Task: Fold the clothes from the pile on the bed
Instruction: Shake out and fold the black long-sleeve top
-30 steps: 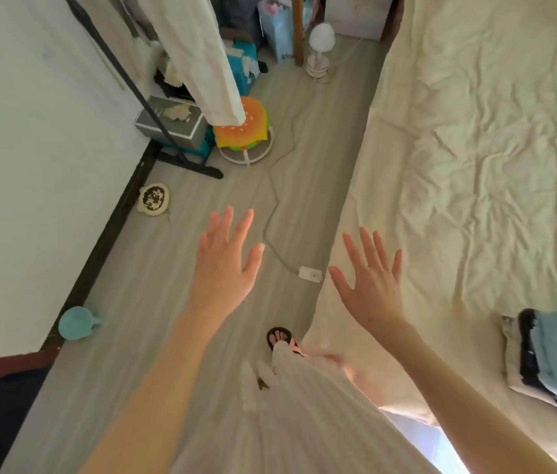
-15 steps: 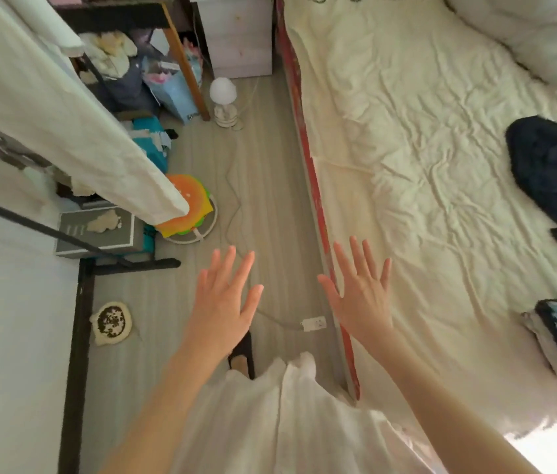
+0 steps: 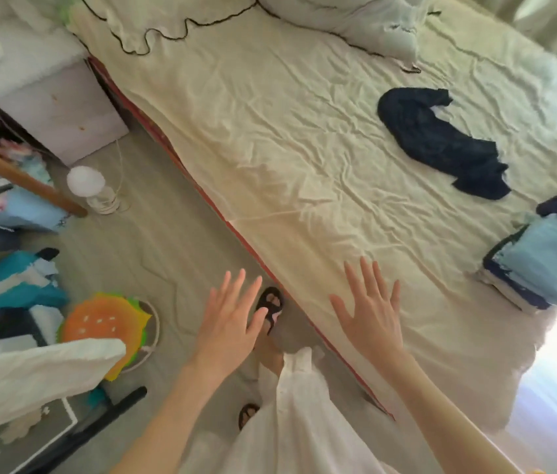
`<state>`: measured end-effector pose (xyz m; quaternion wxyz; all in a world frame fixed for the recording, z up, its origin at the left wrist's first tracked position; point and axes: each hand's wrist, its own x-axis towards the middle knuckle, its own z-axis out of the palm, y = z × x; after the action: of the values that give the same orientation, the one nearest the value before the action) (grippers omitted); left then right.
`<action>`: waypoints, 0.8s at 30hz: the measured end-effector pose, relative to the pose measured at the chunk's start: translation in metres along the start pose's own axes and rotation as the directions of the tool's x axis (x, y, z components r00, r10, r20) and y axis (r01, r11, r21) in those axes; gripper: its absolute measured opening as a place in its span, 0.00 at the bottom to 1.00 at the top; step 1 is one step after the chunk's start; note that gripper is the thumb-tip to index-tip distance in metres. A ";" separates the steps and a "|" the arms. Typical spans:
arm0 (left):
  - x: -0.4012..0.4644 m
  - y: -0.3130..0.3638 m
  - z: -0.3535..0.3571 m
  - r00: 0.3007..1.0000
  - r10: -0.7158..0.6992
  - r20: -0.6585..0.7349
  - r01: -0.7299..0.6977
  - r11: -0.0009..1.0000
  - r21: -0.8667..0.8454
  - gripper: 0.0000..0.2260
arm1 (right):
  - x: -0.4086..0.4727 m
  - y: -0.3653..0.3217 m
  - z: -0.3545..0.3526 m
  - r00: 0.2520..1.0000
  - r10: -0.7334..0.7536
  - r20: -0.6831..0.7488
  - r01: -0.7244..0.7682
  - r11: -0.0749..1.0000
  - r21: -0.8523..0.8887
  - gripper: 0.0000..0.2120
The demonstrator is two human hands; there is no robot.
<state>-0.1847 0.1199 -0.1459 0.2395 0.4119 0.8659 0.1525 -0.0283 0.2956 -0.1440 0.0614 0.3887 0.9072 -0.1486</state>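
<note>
Head view: crumpled dark garment [image 3: 441,142], wrinkled bed [image 3: 287,131].

The bed [image 3: 304,138] wears a pale cream sheet with a red strip along its near edge, and the pillow [image 3: 153,25] has a dark wavy trim. A crumpled garment [image 3: 437,138] on it is navy, and the folded stack [image 3: 540,265] shows light blue over dark blue and white layers. On the grey wood-grain floor [image 3: 174,248] sits an orange, green and yellow burger-shaped cushion [image 3: 106,326], beside a white lamp [image 3: 88,186].

Dark garment [image 3: 441,142] crumpled on bed [image 3: 270,131]; folded stack [image 3: 540,265], perhaps towels, nearby.
</note>
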 end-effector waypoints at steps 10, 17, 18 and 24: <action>0.269 -0.001 -0.074 0.972 0.204 0.119 -0.219 0.966 0.139 0.24 | 0.217 0.014 -0.037 0.974 0.212 -0.080 -0.209 0.977 0.042 0.29; 0.395 0.025 -0.076 0.923 0.258 0.286 -0.317 0.930 0.186 0.24 | 0.319 0.043 -0.047 0.937 0.350 0.003 -0.349 0.934 0.081 0.27; 0.417 0.029 -0.070 0.912 0.259 0.317 -0.330 0.924 0.194 0.24 | 0.335 0.052 -0.045 0.927 0.375 0.010 -0.375 0.924 0.075 0.27; 0.566 0.051 -0.006 0.843 0.332 0.423 -0.470 0.837 0.281 0.25 | 0.441 0.134 -0.017 0.854 0.516 0.062 -0.519 0.853 0.050 0.26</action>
<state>-0.4642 0.5954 -0.2810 0.2718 0.6453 0.7125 -0.0450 -0.2353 0.6916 -0.2581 0.1076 0.6165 0.7623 -0.1649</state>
